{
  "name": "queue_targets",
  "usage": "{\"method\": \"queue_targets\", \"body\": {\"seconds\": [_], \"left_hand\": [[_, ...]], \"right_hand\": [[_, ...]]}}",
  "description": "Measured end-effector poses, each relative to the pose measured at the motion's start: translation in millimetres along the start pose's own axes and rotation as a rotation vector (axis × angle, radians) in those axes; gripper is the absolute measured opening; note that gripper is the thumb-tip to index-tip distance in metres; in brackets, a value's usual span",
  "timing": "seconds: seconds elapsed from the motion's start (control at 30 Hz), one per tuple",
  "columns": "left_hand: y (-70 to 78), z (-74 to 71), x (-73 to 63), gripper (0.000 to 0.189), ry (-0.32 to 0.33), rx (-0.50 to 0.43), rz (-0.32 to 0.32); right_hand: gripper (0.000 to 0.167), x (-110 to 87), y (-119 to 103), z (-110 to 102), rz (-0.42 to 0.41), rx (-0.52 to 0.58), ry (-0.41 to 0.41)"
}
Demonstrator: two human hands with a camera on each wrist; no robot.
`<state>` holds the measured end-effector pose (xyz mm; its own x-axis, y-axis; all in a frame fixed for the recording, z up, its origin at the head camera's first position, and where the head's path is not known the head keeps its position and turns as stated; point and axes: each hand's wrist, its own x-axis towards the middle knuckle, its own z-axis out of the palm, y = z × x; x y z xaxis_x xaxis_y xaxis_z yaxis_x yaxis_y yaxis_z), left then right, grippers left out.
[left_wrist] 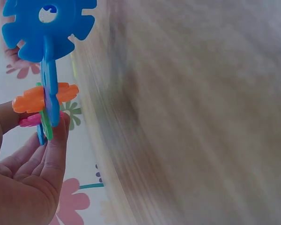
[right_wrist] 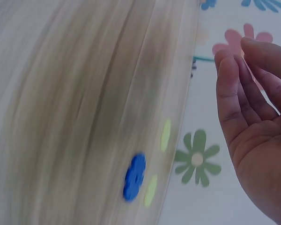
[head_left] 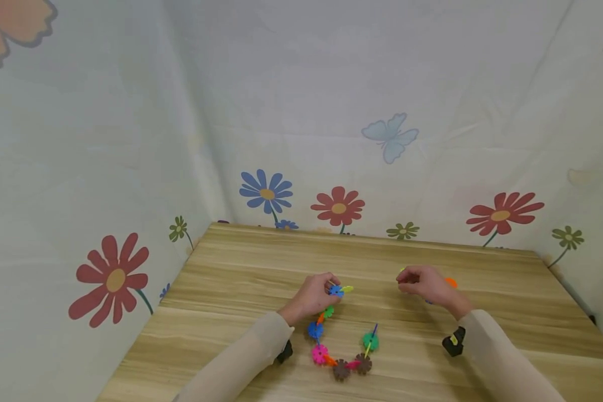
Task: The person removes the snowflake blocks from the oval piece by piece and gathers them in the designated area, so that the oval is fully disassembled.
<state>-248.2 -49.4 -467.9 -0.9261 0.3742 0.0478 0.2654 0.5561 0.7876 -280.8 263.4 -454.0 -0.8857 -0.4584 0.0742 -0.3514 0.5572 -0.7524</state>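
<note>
A curved chain of interlocking notched plastic discs lies below my left hand (head_left: 315,296) in the head view. It includes a blue disc (head_left: 315,330), a pink disc (head_left: 319,354), brown discs and a green disc (head_left: 370,340). My left thumb and fingers pinch the upper part, where a light blue disc (head_left: 336,291) and a yellow disc (head_left: 348,289) stick out. From the left wrist, an orange disc (left_wrist: 29,100) shows by the fingertips and a large blue disc (left_wrist: 49,44) nearer the camera. My right hand (head_left: 424,285) hovers apart with loosely bent fingers, holding nothing.
Loose discs lie near the right hand: an orange one (head_left: 451,282), a blue one (right_wrist: 134,177) and yellow ones (right_wrist: 165,135). The wood-grain table (head_left: 261,251) ends at a flower-printed cloth (head_left: 301,139) behind and at the sides.
</note>
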Motion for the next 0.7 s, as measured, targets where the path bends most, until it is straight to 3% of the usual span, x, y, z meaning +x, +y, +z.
{"method": "queue_targets", "body": {"seconds": [0.13, 0.3, 0.7], "left_hand": [[0.1, 0.5, 0.8, 0.027, 0.002, 0.005, -0.002], [0.6, 1.9, 1.9, 0.028, 0.000, -0.009, -0.013], [7.2, 4.8, 4.3, 0.027, 0.004, -0.011, -0.014]], "right_hand": [[0.019, 6.6, -8.1, 9.3, -0.041, 0.029, -0.022], [0.018, 16.3, -19.6, 22.3, -0.089, -0.021, -0.043], [0.021, 33.3, -41.4, 53.8, -0.157, 0.013, -0.159]]}}
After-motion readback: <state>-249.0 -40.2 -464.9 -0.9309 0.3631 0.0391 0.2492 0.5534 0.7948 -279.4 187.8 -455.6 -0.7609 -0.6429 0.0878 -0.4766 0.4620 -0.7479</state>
